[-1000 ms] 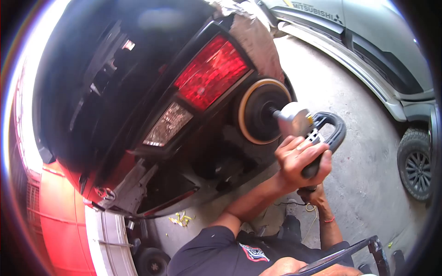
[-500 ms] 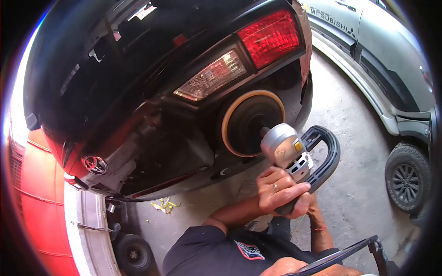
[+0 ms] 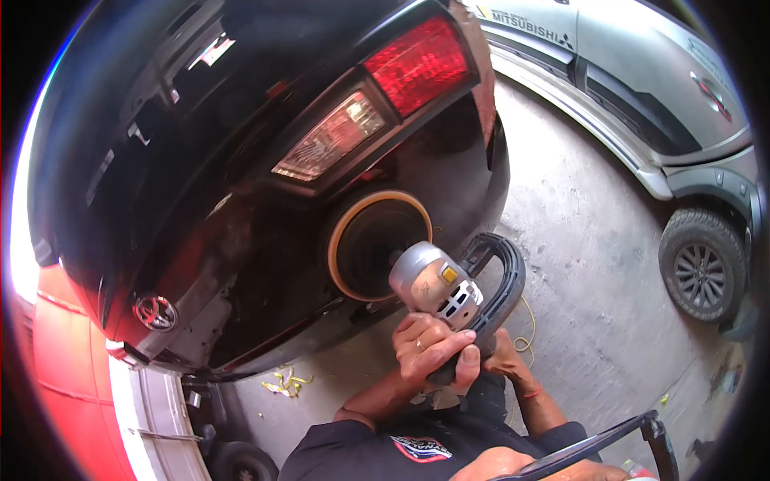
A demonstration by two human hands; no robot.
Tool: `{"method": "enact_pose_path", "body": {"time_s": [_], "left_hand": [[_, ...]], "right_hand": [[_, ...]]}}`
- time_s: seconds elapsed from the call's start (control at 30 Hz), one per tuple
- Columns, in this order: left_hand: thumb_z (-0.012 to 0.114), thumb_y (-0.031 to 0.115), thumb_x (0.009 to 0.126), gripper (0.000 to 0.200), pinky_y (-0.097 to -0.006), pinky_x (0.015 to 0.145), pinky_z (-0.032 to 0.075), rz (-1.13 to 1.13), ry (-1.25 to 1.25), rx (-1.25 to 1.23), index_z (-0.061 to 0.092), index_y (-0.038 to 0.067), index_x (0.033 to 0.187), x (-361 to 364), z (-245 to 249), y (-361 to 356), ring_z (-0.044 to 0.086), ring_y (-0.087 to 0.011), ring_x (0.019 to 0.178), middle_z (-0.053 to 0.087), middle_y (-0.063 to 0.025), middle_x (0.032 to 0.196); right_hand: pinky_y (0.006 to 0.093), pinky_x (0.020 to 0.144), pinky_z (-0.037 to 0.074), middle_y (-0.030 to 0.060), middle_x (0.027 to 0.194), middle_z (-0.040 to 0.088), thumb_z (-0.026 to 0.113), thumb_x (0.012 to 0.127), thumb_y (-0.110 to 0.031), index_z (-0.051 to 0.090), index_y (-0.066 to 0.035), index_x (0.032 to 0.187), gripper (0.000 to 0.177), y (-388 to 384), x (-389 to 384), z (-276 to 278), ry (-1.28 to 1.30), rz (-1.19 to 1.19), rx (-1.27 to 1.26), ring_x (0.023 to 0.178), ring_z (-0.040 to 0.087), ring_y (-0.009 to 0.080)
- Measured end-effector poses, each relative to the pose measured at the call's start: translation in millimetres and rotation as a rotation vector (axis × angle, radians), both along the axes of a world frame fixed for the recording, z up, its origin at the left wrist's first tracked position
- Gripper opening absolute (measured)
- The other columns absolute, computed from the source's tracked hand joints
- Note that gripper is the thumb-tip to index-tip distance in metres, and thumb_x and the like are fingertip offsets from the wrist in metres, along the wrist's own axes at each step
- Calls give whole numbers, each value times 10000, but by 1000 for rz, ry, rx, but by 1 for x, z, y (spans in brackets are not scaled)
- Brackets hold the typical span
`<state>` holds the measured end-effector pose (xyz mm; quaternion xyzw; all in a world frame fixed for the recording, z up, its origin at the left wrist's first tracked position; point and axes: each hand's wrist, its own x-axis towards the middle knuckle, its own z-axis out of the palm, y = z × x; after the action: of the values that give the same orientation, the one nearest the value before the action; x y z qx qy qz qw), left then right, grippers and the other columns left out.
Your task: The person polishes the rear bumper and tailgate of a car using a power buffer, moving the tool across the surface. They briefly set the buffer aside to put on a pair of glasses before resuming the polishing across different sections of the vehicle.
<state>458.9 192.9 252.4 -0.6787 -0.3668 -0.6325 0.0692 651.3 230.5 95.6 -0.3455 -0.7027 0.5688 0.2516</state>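
Observation:
A polisher point(image 3: 433, 280) with a silver head and a dark loop handle point(image 3: 513, 272) is in both my hands. Its round pad point(image 3: 377, 248), rimmed in orange, is against the glossy black rear panel of a vehicle point(image 3: 241, 264), below the tail light point(image 3: 417, 68). My left hand point(image 3: 433, 349), with a ring on one finger, is closed around the tool's body. Behind the tool, my right hand point(image 3: 499, 357) is at its rear end, a red band at the wrist; most of its fingers are hidden.
A silver vehicle point(image 3: 642, 80) with a large wheel point(image 3: 698, 264) stands to the right. Yellow scraps point(image 3: 287, 383) lie on the concrete floor point(image 3: 577, 240). A yellow cord point(image 3: 528, 325) trails beside my right arm. A red surface point(image 3: 72, 353) is at the left.
The polisher and both hands have moved left and down across the panel, farther from the tail light. My view has also shifted, showing more floor at the right.

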Motion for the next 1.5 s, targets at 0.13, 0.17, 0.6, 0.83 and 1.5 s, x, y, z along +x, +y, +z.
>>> {"method": "enact_pose_path", "body": {"time_s": [0.13,0.17,0.6,0.83,1.5], "left_hand": [[669,64,711,219,-296,554,417,-26,79,3,696,27,925,23,9,52,562,-183,513,595,-36,628],[669,64,711,219,-296,554,417,-55,104,9,696,27,925,32,13,68,562,-183,513,595,-36,628],[702,11,704,111,-315,527,443,-61,143,41,689,26,813,110,33,203,627,-226,526,674,-64,678],[725,42,701,102,-309,535,449,-62,179,-34,694,45,798,126,8,220,633,-222,538,666,-66,663],[733,125,704,90,-308,533,399,-60,438,-321,672,103,765,134,-100,191,574,-198,524,628,-29,634]], "right_hand": [[334,810,539,104,995,728,809,716,-132,642,-26,1148,475,17,-6,3,65,-134,-61,880,650,139],[330,806,539,79,986,720,820,716,-134,648,-20,1136,467,22,-8,-9,191,-170,-101,879,650,145],[317,626,508,-12,740,649,756,601,13,667,-28,909,323,110,27,-24,419,-210,-216,688,618,129],[305,660,510,3,806,671,759,617,13,675,-44,872,275,114,31,-45,466,-203,-323,753,621,109],[292,654,485,20,768,645,736,623,33,640,-35,911,311,14,-28,-139,690,-328,-697,712,612,132]]}}
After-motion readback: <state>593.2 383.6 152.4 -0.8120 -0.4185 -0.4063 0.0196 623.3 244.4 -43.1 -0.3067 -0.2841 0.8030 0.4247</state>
